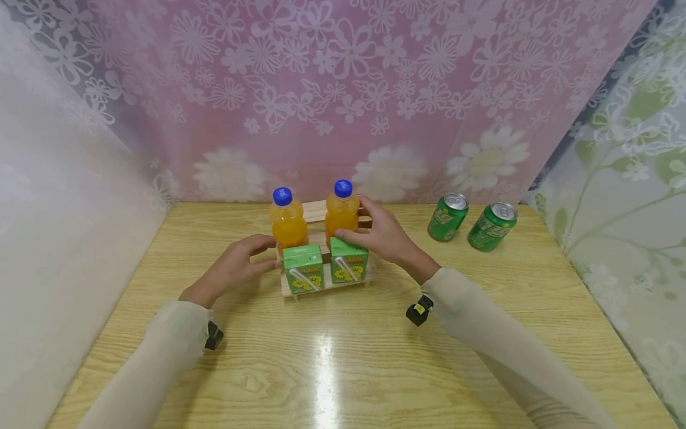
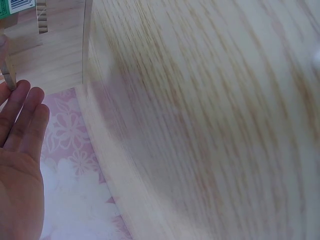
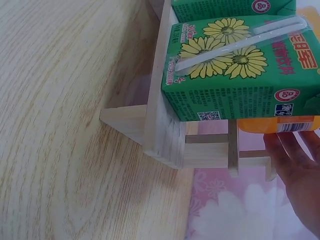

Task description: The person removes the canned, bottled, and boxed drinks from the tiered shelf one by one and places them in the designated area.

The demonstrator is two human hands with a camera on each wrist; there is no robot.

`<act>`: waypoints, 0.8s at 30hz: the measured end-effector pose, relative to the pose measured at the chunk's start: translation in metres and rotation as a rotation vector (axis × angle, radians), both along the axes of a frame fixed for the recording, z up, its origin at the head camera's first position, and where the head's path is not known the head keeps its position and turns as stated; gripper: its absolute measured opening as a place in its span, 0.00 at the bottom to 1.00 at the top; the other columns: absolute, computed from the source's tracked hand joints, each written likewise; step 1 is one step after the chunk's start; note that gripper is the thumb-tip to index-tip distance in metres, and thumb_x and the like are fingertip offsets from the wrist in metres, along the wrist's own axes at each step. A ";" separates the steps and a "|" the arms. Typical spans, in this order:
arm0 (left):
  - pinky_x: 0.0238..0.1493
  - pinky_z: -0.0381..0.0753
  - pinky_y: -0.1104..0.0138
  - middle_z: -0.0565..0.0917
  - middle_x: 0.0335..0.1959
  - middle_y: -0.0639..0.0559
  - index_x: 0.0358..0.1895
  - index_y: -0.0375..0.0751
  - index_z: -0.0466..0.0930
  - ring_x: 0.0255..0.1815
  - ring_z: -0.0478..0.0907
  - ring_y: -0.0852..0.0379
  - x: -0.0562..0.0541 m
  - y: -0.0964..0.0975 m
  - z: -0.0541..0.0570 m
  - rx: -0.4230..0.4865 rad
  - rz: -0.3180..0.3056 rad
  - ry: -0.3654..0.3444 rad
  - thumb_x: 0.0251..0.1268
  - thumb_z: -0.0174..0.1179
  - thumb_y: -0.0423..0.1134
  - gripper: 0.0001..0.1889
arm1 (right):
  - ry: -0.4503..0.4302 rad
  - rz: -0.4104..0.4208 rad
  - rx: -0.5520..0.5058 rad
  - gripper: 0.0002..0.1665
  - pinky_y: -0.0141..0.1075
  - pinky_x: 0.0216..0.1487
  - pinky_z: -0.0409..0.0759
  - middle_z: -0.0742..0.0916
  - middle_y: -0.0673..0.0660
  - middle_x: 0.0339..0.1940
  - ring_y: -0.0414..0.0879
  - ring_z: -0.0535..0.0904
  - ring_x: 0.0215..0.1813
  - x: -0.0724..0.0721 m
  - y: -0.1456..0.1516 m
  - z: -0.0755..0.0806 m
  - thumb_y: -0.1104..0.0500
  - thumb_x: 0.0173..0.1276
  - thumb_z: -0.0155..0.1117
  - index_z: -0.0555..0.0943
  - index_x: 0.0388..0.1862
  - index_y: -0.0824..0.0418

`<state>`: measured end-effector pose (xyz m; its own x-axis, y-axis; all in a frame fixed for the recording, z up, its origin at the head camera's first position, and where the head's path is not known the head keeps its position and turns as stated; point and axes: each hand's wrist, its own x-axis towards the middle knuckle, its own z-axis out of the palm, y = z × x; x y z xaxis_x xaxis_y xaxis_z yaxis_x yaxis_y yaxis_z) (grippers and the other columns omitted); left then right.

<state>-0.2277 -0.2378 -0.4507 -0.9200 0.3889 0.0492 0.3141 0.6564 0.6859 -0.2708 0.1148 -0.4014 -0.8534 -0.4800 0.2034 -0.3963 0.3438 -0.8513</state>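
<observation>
A small stepped wooden rack [image 1: 316, 211] stands on the table. On its upper step are two orange drink bottles with blue caps, a left bottle [image 1: 288, 223] and a right bottle [image 1: 342, 210]. Two green juice cartons, one left [image 1: 303, 269] and one right [image 1: 349, 262], sit on the front step with wrapped straws. My right hand [image 1: 387, 235] holds the right bottle, thumb in front and fingers behind; the right wrist view shows fingertips touching its orange side [image 3: 260, 125]. With my left hand [image 1: 236, 267] I pinch the rack's left side piece [image 2: 9, 75].
Two green soda cans, one upright [image 1: 449, 217] and another beside it [image 1: 492, 227], stand toward the back right of the wood-grain table [image 1: 268, 363]. A pink floral curtain [image 1: 321, 119] hangs behind, with pale curtains at both sides.
</observation>
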 end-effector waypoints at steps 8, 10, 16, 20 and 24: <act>0.80 0.76 0.41 0.81 0.74 0.41 0.75 0.41 0.79 0.77 0.77 0.37 0.000 -0.001 -0.001 0.010 -0.004 0.006 0.77 0.72 0.44 0.28 | 0.043 -0.001 -0.012 0.38 0.60 0.69 0.88 0.85 0.60 0.65 0.62 0.85 0.67 0.001 -0.001 0.000 0.52 0.73 0.79 0.74 0.77 0.57; 0.80 0.76 0.41 0.82 0.73 0.41 0.75 0.41 0.79 0.77 0.77 0.37 0.000 -0.001 -0.002 0.016 -0.006 0.007 0.76 0.72 0.44 0.28 | 0.051 -0.005 -0.009 0.38 0.58 0.68 0.88 0.85 0.60 0.64 0.61 0.85 0.66 0.001 -0.001 0.000 0.52 0.73 0.78 0.74 0.77 0.57; 0.80 0.76 0.41 0.82 0.73 0.42 0.74 0.41 0.79 0.77 0.78 0.37 0.001 -0.003 -0.002 0.027 -0.015 0.011 0.76 0.72 0.44 0.28 | 0.052 -0.027 -0.003 0.37 0.59 0.69 0.87 0.86 0.60 0.64 0.61 0.85 0.67 0.006 -0.002 0.004 0.52 0.73 0.78 0.75 0.76 0.59; 0.80 0.77 0.42 0.82 0.73 0.42 0.74 0.41 0.79 0.76 0.78 0.37 0.002 -0.004 -0.002 0.028 -0.021 0.010 0.76 0.72 0.43 0.28 | 0.051 -0.048 -0.003 0.37 0.62 0.71 0.85 0.86 0.60 0.65 0.61 0.84 0.68 0.009 -0.001 0.009 0.52 0.73 0.78 0.75 0.75 0.59; 0.80 0.77 0.42 0.82 0.73 0.41 0.74 0.40 0.79 0.76 0.78 0.37 0.003 -0.006 -0.001 0.028 -0.026 0.008 0.76 0.72 0.44 0.28 | 0.046 -0.068 0.006 0.37 0.62 0.72 0.84 0.85 0.60 0.66 0.60 0.82 0.70 0.012 0.001 0.013 0.51 0.74 0.78 0.74 0.76 0.59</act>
<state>-0.2247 -0.2437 -0.4522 -0.9090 0.4112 0.0680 0.3367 0.6284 0.7013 -0.2584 0.1155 -0.3886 -0.8740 -0.4225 0.2401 -0.4103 0.3767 -0.8305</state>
